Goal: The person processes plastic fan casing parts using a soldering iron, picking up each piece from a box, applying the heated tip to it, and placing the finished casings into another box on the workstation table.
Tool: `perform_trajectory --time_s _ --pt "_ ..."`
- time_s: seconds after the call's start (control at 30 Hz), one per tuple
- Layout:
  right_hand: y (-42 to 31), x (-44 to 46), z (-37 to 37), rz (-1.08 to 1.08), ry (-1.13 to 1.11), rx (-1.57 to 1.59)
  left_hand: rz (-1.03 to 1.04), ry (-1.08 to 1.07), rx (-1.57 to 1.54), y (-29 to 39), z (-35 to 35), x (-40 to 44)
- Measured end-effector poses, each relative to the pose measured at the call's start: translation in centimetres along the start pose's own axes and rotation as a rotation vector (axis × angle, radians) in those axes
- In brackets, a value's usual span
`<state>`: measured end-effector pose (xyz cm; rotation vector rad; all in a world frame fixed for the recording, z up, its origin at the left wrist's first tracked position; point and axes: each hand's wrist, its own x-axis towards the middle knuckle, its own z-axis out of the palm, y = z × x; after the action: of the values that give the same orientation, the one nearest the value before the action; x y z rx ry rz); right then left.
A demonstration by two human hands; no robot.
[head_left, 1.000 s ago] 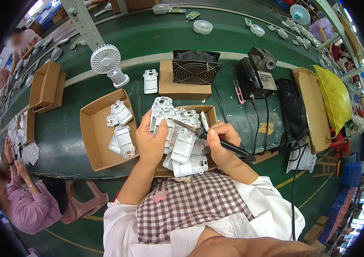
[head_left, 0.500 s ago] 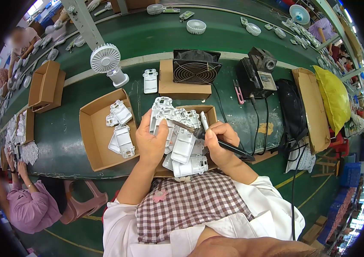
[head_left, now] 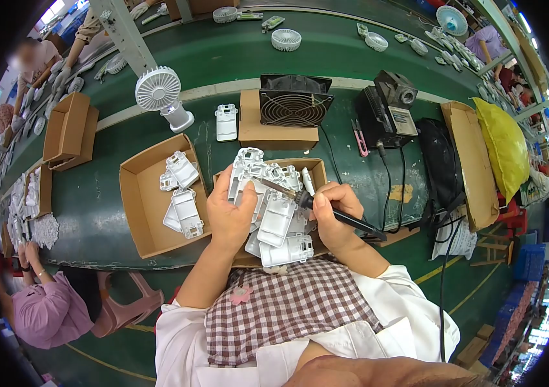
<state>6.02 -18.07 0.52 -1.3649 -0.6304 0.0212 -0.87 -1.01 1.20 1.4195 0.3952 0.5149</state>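
My left hand (head_left: 228, 213) grips a white plastic casing (head_left: 246, 165) between thumb and fingers, above the left side of a cardboard box (head_left: 317, 166) heaped with similar white casings (head_left: 279, 220). In my right hand (head_left: 336, 216) is a soldering iron (head_left: 350, 220), its thin tip pointing left at the held casing. Whether the tip touches the casing I cannot tell. A second cardboard box (head_left: 137, 222) to the left holds several white casings (head_left: 186, 211). One more casing (head_left: 226, 122) lies on the green bench behind my left hand.
A black fan (head_left: 295, 106) stands by a carton, with a small white fan (head_left: 159, 90) to its left. Right of them are a black soldering station (head_left: 387, 116), pink-handled tweezers (head_left: 359, 138) and a black bag (head_left: 439, 164). A co-worker in purple (head_left: 55, 309) sits at left.
My left hand and its casing have shifted very slightly right. On the conveyor, fan parts have moved left. Another worker's gloved hand now reaches in at the upper left.
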Motion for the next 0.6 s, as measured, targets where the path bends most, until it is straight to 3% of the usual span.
perform_trajectory --time_s 0.33,0.6 --pt "0.06 -0.06 0.02 0.014 -0.001 -0.006 0.062 0.014 0.078 0.01 0.20 -0.02" --pt "0.15 -0.06 0.06 0.011 -0.001 -0.002 -0.001 0.022 0.060 0.09 0.22 -0.13"
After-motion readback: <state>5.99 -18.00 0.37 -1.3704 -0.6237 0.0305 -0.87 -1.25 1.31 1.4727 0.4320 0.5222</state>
